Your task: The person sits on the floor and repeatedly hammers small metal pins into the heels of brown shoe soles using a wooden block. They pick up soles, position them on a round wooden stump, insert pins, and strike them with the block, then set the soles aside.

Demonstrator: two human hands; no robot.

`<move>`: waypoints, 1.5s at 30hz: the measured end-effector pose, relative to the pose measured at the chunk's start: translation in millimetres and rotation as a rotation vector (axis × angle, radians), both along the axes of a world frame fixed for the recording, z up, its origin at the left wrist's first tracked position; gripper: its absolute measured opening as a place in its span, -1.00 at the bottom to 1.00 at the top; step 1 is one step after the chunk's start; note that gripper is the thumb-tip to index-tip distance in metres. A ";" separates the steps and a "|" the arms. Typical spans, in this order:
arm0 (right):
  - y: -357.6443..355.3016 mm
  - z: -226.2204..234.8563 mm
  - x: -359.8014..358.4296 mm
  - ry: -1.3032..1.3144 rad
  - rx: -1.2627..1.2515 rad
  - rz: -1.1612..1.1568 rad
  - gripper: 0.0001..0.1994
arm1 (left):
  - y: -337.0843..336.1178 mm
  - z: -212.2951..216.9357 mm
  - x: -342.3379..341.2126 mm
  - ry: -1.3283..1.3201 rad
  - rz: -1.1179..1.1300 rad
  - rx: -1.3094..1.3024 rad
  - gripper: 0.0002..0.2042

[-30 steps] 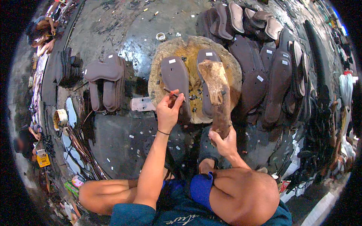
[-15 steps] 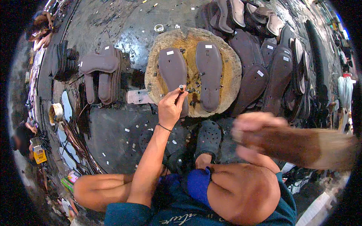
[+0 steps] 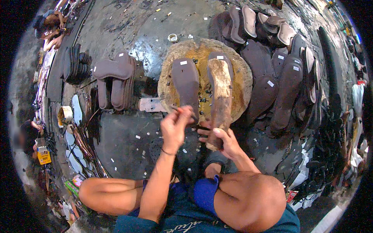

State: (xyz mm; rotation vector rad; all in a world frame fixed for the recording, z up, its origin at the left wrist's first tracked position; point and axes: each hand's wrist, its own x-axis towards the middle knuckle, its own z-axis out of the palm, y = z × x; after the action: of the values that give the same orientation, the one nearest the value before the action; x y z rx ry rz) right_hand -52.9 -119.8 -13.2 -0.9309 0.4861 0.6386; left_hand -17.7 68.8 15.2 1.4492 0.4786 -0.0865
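Note:
My left hand, slightly blurred, pinches a thin dark punch-like rod just over the near end of a brown shoe sole. That sole lies on a round wooden block and has small holes in it. In my right hand is a rough wooden club, gripped at its near end with the thumb along the top. The club stretches away from me above a second brown sole, hiding most of it. Small dark cut-out bits lie between the soles.
Stacked brown soles stand left of the block, and a larger pile crowds its right side. A pale flat board touches the block's left edge. Dark strips and a small white cup lie on the floor. Another person sits far left.
My right hand has swung the club in from the right, and it now points away over the right sole. The rod in my left hand has tipped from upright to slanted.

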 end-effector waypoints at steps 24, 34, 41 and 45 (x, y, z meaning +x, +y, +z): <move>-11.7 150.0 54.7 -0.691 -0.331 -0.007 -0.44 | 35.6 -58.9 20.7 -0.306 0.028 0.591 -0.79; -59.9 38.9 -11.0 -0.184 -0.432 0.398 -0.59 | 37.8 -59.6 18.7 -0.281 -0.221 0.722 -0.77; -88.5 49.4 -109.8 -0.370 -1.215 0.011 -0.36 | 91.5 -41.2 53.7 -0.089 0.357 -0.187 -0.72; -44.7 51.8 -16.4 -0.905 -1.555 0.328 -0.19 | 112.5 -48.6 90.3 -0.205 0.526 -0.041 -0.88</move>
State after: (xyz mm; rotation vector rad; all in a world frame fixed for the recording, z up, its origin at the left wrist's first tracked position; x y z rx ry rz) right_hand -69.3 -164.4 38.6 -2.6303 -0.1129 -0.0708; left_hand 72.6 181.2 -33.4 1.2361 0.6682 0.4649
